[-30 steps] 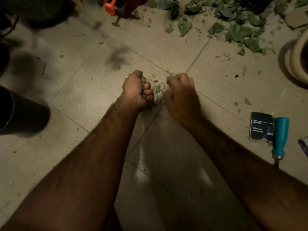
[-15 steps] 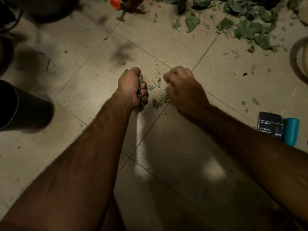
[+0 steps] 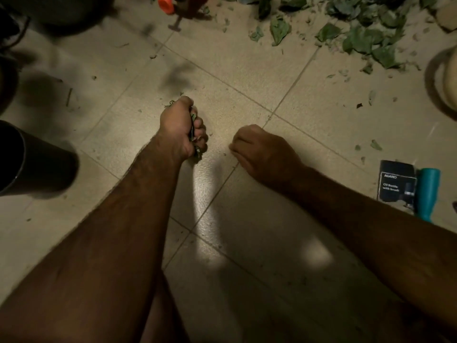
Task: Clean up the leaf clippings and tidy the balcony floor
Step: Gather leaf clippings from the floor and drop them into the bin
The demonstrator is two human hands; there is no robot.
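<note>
Green leaf clippings (image 3: pixel 193 118) bulge from my clenched left hand (image 3: pixel 179 128) — if my squeeze slackens, they could scatter across the tiled floor (image 3: pixel 222 95); right hand (image 3: pixel 262 151) curled (contents I cannot tell).

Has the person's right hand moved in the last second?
Yes. The right hand drew back toward the person: it covered the tile-joint crossing before; now that crossing lies bare beyond its knuckles.

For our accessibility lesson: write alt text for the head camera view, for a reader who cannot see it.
A person's left hand grips a fistful of leaf clippings over a beige tiled floor, the right hand curled beside it. More cut leaves lie heaped top right; a black container stands left, a dark box and teal-handled tool right.
</note>
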